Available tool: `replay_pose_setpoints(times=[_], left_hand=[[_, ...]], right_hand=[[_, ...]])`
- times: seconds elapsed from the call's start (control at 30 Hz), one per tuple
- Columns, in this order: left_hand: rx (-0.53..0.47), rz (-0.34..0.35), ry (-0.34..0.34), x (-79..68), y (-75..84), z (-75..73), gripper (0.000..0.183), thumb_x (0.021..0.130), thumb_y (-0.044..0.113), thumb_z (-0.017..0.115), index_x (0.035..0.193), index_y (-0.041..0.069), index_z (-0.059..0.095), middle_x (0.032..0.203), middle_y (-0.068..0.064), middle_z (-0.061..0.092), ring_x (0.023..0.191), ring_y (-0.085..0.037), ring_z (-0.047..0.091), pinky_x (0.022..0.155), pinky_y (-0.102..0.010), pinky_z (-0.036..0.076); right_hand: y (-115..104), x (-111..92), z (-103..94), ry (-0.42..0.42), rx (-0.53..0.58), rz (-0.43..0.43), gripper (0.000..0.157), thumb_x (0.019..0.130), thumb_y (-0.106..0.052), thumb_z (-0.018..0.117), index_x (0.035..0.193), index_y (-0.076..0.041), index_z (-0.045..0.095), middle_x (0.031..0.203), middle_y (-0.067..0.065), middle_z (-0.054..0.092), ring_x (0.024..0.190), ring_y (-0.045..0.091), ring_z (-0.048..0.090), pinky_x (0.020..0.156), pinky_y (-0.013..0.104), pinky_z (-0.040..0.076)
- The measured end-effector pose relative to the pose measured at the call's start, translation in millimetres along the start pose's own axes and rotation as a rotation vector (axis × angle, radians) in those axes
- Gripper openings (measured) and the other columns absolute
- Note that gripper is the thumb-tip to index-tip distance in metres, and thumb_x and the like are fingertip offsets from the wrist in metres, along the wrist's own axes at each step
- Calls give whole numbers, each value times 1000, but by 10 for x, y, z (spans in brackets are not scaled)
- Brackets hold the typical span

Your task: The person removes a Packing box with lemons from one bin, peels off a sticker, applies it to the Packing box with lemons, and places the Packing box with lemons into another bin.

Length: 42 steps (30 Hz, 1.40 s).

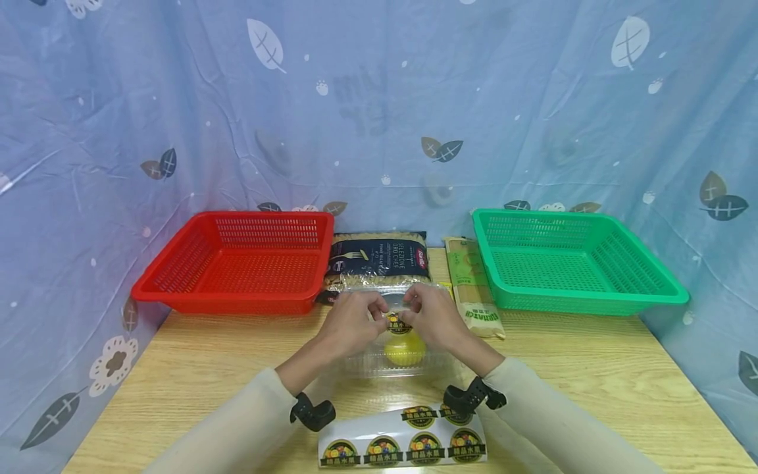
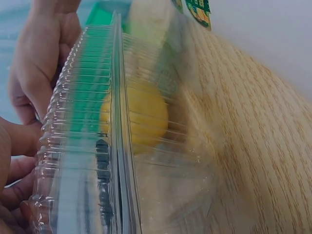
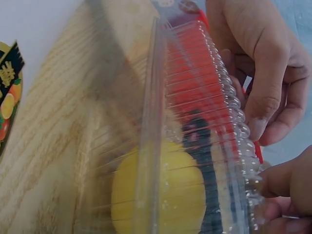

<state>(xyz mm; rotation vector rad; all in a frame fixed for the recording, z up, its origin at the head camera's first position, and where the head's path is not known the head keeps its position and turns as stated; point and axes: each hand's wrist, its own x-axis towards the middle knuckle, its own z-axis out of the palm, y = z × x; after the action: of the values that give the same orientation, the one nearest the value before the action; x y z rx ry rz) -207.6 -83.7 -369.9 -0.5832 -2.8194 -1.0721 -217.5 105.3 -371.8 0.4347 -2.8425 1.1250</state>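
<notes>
A round sticker [image 1: 399, 322], black and gold with printed fruit, is over the lid of a clear plastic clamshell box [image 1: 370, 364]. My left hand [image 1: 354, 321] pinches it at its left edge, thumb and forefinger together. At the opposite edge, my right hand [image 1: 435, 317] pinches it the same way. Both hands are low over the ridged lid, fingertips right at its top in the wrist views. Inside the closed box lies a yellow lemon-like fruit [image 1: 405, 349], seen through the plastic in the left wrist view [image 2: 141, 117] too.
A sheet of the same stickers [image 1: 403, 447] lies in front of the box. Behind it are a pasta bag [image 1: 379, 253] and a green-and-tan noodle packet [image 1: 474, 283]. A red basket [image 1: 237, 307] stands left, a green basket [image 1: 580, 299] right, against a blue curtain [image 1: 379, 118].
</notes>
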Motion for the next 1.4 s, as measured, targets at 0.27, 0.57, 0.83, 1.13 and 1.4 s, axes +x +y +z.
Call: replay_pose_setpoints(times=[0.27,0.57,0.83,1.13,1.4], left_hand=[[-55,21,19,-10,-29,-11,9,83,7,73,88,14,74,72,11,63,69,-10,58,67,-29,51],[-80,84,61,-24,-72,-80,9,83,5,74,85,13,74,73,10,63,65,-10,55,61,-27,49],[-23,119,23,-35,-99,-214,8,86,5,71,91,10,75,71,9,64,61,-10,55,55,-25,49],[86,115,71,-78,-131,-296,8,88,9,70,88,16,75,71,13,63,63,-9,53,59,-27,47],[21,54,165,-222,-256,-379,5,88,10,72,87,15,73,75,10,66,67,-12,55,63,-30,49]], right_hand=[[-7,2,-39,-37,9,35,11,93,-12,73,98,-6,64,67,1,59,54,15,51,54,31,44],[-75,-63,-101,-25,19,-30,12,92,-12,72,100,-5,66,73,0,62,56,14,54,54,31,46],[-121,-159,-260,-33,19,-64,13,93,-9,69,105,-4,65,82,1,65,62,12,57,58,31,50],[2,-210,-404,19,-7,-124,13,93,-9,69,105,-6,64,88,2,63,70,13,55,65,32,49],[135,-301,-472,110,-28,-167,17,91,-8,71,107,-5,66,96,6,65,81,20,57,69,35,49]])
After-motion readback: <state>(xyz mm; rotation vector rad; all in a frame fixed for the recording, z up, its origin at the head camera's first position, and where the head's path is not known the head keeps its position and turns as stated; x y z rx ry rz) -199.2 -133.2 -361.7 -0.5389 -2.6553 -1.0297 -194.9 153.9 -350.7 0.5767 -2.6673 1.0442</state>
